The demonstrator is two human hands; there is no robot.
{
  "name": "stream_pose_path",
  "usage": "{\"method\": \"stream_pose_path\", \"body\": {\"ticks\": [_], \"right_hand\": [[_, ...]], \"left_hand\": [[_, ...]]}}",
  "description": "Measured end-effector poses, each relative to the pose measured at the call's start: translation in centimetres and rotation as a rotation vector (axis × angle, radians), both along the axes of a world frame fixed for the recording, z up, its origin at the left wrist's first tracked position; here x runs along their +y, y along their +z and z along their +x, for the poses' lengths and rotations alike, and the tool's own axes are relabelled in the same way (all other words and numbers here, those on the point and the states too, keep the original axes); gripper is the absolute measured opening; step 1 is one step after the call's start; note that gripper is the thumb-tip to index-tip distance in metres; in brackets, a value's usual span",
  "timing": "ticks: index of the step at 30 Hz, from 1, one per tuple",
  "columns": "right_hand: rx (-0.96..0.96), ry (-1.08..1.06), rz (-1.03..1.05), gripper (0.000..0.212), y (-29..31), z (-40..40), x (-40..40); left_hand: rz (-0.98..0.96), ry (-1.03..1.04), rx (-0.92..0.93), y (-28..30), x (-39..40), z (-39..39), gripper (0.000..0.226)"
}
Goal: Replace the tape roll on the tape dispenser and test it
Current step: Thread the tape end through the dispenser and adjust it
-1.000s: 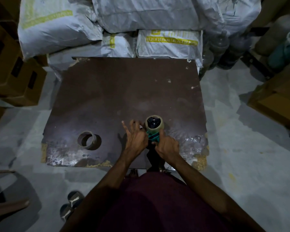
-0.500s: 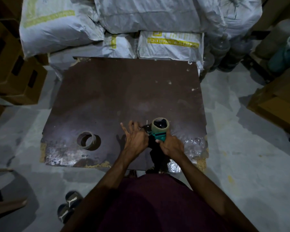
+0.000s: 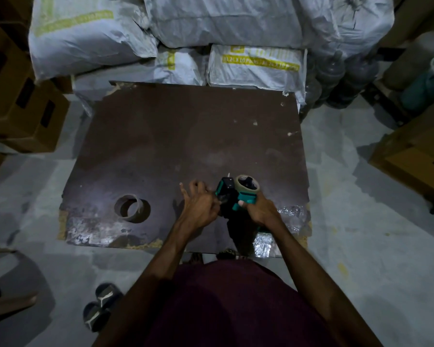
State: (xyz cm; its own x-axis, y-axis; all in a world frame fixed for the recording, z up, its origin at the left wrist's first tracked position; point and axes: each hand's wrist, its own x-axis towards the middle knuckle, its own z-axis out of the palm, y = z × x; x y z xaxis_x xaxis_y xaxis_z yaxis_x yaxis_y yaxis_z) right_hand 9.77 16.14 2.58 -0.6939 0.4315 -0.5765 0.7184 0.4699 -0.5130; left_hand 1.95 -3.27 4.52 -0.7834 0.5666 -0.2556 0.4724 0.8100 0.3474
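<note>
Dim light makes much of this hard for us to read. We see the tape dispenser (image 3: 232, 196), teal and black, held just above the near right part of the dark brown board (image 3: 186, 136). The right hand (image 3: 261, 211) wraps its fingers round the dispenser's teal handle, thumb on the near side; the handle's lower part is hidden inside that grasp and in shadow. A tape roll (image 3: 247, 185) sits on the dispenser at its far right end, its pale rim turned up toward us, with a dark hub inside that we cannot make out clearly.

The left hand (image 3: 199, 204) is at the dispenser's left side, thumb and forefinger pinched together against the black front part, the other fingers spread loosely toward the far left. Whether a tape end lies in that pinch we cannot tell; it is too dark and blurred there.

On the board's near left lies an empty cardboard core (image 3: 128, 207), well apart from the hands. Crumpled clear plastic (image 3: 290, 214) lies at the board's near right corner, partly covered by the right forearm. White sacks (image 3: 211, 26) are piled beyond the far edge, cardboard boxes (image 3: 23, 103) stand at left, and dark sandals (image 3: 102, 306) lie on the concrete floor (image 3: 361, 246) near left. Both sides are cut off by the frame.
</note>
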Motion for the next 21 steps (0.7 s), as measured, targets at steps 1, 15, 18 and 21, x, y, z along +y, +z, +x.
{"method": "stream_pose_path", "body": {"ticks": [1, 15, 18, 21], "right_hand": [[0.007, 0.000, -0.020, 0.075, 0.0, -0.1, 0.3], [-0.195, -0.037, -0.520, 0.061, 2.3, 0.0, 1.7], [-0.167, -0.010, -0.437, 0.056, 2.7, -0.3, 1.8], [-0.170, 0.014, -0.387, 0.049, 3.7, -0.8, 1.4]], "left_hand": [[0.033, 0.011, -0.006, 0.0, -0.1, -0.1, 0.025], [0.380, 0.119, 0.005, 0.1, 1.1, -2.6, 0.039], [0.511, 0.133, -0.079, 0.7, 1.6, -2.3, 0.026], [0.594, 0.200, -0.222, 1.7, 2.4, -2.1, 0.016]]}}
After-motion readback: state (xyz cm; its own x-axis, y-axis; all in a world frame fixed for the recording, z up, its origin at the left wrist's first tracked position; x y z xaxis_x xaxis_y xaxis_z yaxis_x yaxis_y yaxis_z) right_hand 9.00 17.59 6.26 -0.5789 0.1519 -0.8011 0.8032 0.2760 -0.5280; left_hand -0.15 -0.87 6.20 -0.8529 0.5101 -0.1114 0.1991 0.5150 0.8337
